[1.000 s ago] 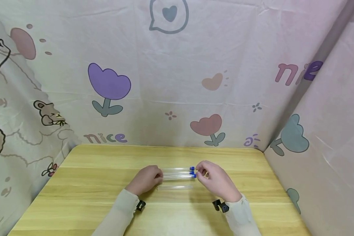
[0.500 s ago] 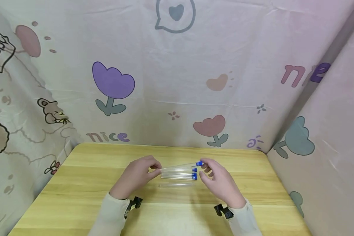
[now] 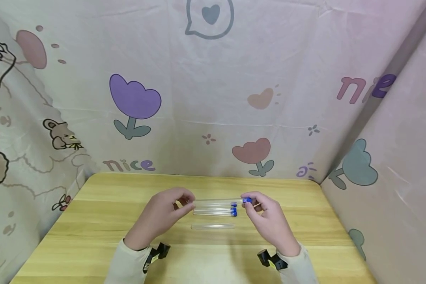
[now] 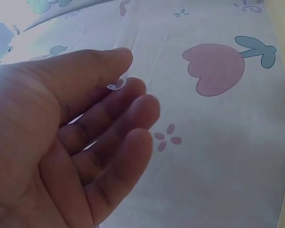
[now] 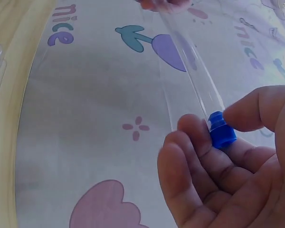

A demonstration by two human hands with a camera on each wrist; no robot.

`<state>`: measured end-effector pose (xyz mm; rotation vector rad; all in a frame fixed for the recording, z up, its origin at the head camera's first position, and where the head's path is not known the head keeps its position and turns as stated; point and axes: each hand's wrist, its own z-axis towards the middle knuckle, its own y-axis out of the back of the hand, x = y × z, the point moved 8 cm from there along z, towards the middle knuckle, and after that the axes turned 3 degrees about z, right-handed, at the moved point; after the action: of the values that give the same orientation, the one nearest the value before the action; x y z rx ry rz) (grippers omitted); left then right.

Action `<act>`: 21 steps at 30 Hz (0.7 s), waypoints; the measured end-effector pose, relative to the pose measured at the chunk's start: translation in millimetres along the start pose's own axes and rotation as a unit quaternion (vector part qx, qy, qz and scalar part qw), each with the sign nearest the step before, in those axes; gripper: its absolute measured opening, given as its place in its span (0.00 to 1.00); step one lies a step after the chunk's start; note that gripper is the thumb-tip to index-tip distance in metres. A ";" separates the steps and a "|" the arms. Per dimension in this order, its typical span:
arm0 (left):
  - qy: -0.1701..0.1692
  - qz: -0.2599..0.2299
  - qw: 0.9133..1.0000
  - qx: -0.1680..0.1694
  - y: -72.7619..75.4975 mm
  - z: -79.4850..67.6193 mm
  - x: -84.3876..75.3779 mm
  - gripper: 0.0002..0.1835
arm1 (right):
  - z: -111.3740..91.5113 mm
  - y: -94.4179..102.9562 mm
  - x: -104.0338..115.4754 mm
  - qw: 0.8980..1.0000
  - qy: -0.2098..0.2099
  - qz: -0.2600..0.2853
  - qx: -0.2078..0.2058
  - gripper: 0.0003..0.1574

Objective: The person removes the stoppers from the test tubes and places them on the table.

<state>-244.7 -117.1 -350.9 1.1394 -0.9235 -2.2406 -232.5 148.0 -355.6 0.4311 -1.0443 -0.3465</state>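
A clear test tube (image 3: pixel 216 202) with a blue stopper (image 5: pixel 223 135) is held lengthwise between both hands, close over the table. My left hand (image 3: pixel 167 209) pinches its rounded end (image 4: pixel 117 85) between thumb and index finger, the other fingers loosely bent. At the opposite end my right hand (image 3: pixel 268 215) has thumb and fingers around the blue stopper. Just below the held tube in the head view, several more stoppered test tubes (image 3: pixel 213 212) lie side by side, blue ends to the right. Nearer the front lies a single clear tube (image 3: pixel 213 226) without a blue stopper.
The wooden table (image 3: pixel 110 221) reaches back to a patterned cloth wall (image 3: pixel 198 98), with cloth on both sides too. Each wrist carries a small black camera, such as the camera (image 3: pixel 271 260) on the right.
The left hand first lay by the tubes' rounded ends, then raised one tube from the row. The right hand has closed on its blue stopper, and the tube has shifted right.
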 end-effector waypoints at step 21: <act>-0.056 0.068 0.995 -0.049 10.7 -2.2 -6.7 0.10 | 0.1 -7.8 -9.9 0.994 -0.073 0.086 -0.002 0.11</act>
<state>-238.1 -120.6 -340.5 0.8878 -0.8974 -2.2300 -237.6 145.8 -366.9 0.3137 -1.2152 -0.2285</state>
